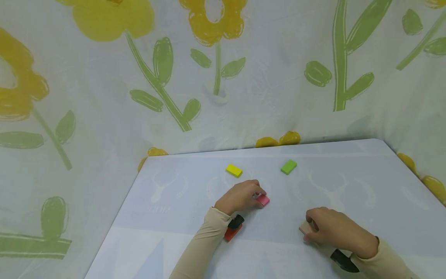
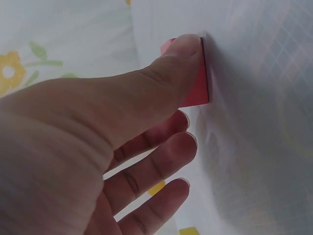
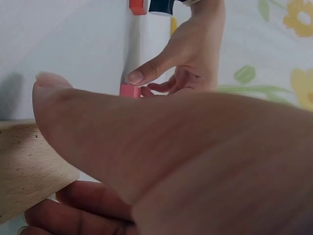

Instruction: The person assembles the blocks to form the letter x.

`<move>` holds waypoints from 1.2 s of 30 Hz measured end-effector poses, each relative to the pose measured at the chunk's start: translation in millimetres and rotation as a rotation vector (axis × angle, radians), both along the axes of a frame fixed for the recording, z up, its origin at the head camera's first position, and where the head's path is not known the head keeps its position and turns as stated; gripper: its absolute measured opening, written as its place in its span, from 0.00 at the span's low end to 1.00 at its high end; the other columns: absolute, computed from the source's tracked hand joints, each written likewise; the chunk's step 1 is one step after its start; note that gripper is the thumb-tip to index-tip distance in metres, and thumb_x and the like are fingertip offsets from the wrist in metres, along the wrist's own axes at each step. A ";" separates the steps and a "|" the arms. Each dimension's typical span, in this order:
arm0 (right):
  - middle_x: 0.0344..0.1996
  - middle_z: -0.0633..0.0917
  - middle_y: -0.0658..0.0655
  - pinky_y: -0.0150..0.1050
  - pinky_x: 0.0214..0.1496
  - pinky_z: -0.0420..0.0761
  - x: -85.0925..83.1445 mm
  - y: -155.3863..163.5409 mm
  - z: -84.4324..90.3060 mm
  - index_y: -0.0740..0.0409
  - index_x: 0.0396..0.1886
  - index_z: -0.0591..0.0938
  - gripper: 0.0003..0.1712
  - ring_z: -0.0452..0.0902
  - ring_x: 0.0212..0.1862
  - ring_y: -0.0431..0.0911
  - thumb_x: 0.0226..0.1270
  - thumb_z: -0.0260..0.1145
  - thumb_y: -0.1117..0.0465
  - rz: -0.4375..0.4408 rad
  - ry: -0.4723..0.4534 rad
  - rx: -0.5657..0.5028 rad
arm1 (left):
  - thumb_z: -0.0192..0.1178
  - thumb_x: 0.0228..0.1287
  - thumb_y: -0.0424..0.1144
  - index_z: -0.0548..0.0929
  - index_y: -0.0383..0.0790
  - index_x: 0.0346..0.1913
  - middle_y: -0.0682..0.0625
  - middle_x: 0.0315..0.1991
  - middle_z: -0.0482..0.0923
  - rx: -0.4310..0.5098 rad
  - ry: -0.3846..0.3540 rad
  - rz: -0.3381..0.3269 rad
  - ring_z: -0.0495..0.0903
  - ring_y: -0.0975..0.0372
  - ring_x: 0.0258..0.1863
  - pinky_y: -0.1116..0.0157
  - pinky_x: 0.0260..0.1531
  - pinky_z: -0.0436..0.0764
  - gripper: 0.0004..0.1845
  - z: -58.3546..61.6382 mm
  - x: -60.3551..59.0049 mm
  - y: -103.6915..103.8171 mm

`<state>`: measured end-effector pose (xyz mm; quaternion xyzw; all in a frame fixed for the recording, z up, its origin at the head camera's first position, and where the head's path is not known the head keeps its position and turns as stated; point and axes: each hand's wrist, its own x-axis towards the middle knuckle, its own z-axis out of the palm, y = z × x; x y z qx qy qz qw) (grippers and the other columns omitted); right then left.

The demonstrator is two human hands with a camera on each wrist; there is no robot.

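While the left hand (image 1: 240, 197) pinches a pink block (image 1: 263, 200) between thumb and curled fingers near the middle of the table (image 1: 348, 162), the right hand (image 1: 334, 229) grips a pale wooden block (image 1: 306, 228) nearer the front edge. From the head view the pink block's long axis runs diagonally, toward the far left. Beyond it lie a yellow block (image 1: 234, 170) and a green block (image 1: 289, 167), well apart, with bare tabletop stretching right.

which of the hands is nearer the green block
Left. The left hand, pinching the pink block, sits just below-left of the green block; the right hand, gripping the wooden block, is farther toward the person.
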<state>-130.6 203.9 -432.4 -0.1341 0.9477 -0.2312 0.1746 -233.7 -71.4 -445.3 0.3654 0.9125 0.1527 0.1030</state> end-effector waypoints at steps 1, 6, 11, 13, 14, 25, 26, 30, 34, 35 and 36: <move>0.21 0.73 0.47 0.33 0.27 0.66 0.1 0.2 -0.4 0.52 0.29 0.78 0.21 0.67 0.24 0.39 0.51 0.84 0.51 0.001 0.002 -0.002 | 0.74 0.63 0.44 0.90 0.47 0.56 0.56 0.42 0.81 0.002 -0.001 0.000 0.76 0.68 0.39 0.76 0.43 0.76 0.18 -0.1 -0.2 0.3; 0.21 0.72 0.47 0.32 0.27 0.64 1.0 0.8 -1.7 0.51 0.27 0.77 0.20 0.66 0.25 0.38 0.52 0.83 0.53 0.007 0.018 -0.002 | 0.74 0.63 0.44 0.90 0.47 0.55 0.56 0.42 0.82 -0.005 0.016 -0.010 0.75 0.69 0.38 0.77 0.41 0.76 0.17 0.5 -0.3 1.6; 0.21 0.72 0.47 0.32 0.27 0.64 1.6 0.9 -2.3 0.51 0.27 0.76 0.20 0.66 0.25 0.38 0.52 0.83 0.54 0.008 0.018 0.000 | 0.74 0.63 0.44 0.91 0.48 0.54 0.57 0.43 0.84 -0.018 0.041 -0.031 0.78 0.68 0.40 0.77 0.44 0.77 0.17 0.7 -0.4 1.9; 0.21 0.72 0.47 0.32 0.27 0.64 1.2 1.0 -2.5 0.51 0.28 0.77 0.19 0.66 0.25 0.38 0.53 0.83 0.54 0.011 0.019 -0.001 | 0.74 0.62 0.44 0.91 0.47 0.54 0.57 0.43 0.85 -0.019 0.049 -0.040 0.79 0.68 0.42 0.77 0.46 0.78 0.17 0.7 -0.4 1.9; 0.21 0.72 0.47 0.32 0.27 0.64 0.9 1.0 -2.6 0.51 0.28 0.77 0.19 0.66 0.25 0.38 0.53 0.83 0.54 0.010 0.016 -0.002 | 0.74 0.62 0.44 0.91 0.47 0.54 0.57 0.43 0.86 -0.020 0.054 -0.043 0.80 0.68 0.42 0.77 0.47 0.78 0.17 0.6 -0.4 1.8; 0.20 0.72 0.47 0.31 0.26 0.64 0.5 1.6 -4.1 0.51 0.27 0.76 0.18 0.65 0.24 0.37 0.54 0.82 0.56 0.020 0.001 -0.043 | 0.75 0.61 0.46 0.91 0.49 0.53 0.59 0.44 0.87 -0.024 0.089 -0.047 0.79 0.68 0.44 0.75 0.49 0.79 0.17 -1.2 -0.4 1.6; 0.20 0.72 0.47 0.32 0.26 0.64 0.8 1.5 -4.0 0.51 0.27 0.76 0.18 0.65 0.23 0.37 0.54 0.81 0.57 0.022 0.002 -0.044 | 0.75 0.61 0.46 0.92 0.49 0.53 0.59 0.44 0.87 -0.027 0.092 -0.046 0.79 0.68 0.44 0.75 0.50 0.79 0.17 -1.1 -0.3 1.5; 0.20 0.72 0.47 0.31 0.26 0.64 1.1 1.0 -3.7 0.51 0.27 0.76 0.18 0.65 0.23 0.37 0.54 0.81 0.57 0.025 0.005 -0.047 | 0.75 0.61 0.46 0.92 0.49 0.52 0.59 0.44 0.87 -0.032 0.092 -0.045 0.78 0.68 0.45 0.75 0.50 0.78 0.17 -1.1 0.2 1.2; 0.19 0.71 0.47 0.31 0.26 0.64 0.9 0.5 -3.1 0.51 0.26 0.76 0.18 0.65 0.22 0.37 0.55 0.80 0.57 0.028 0.011 -0.052 | 0.74 0.61 0.46 0.92 0.49 0.52 0.59 0.44 0.87 -0.040 0.102 -0.049 0.79 0.68 0.45 0.75 0.50 0.78 0.17 -1.2 -0.6 1.8; 0.19 0.71 0.47 0.31 0.26 0.64 0.8 0.4 -2.8 0.51 0.26 0.76 0.18 0.65 0.23 0.36 0.55 0.80 0.57 0.028 0.013 -0.051 | 0.74 0.62 0.46 0.92 0.49 0.52 0.59 0.44 0.87 -0.043 0.104 -0.050 0.79 0.68 0.45 0.75 0.50 0.78 0.17 -1.1 -0.4 1.9; 0.19 0.71 0.47 0.31 0.26 0.64 0.6 0.4 -2.8 0.51 0.26 0.76 0.18 0.65 0.23 0.37 0.55 0.80 0.57 0.029 0.017 -0.050 | 0.74 0.62 0.46 0.92 0.49 0.52 0.59 0.44 0.87 -0.044 0.106 -0.050 0.79 0.68 0.45 0.75 0.50 0.79 0.16 -0.9 -0.5 2.2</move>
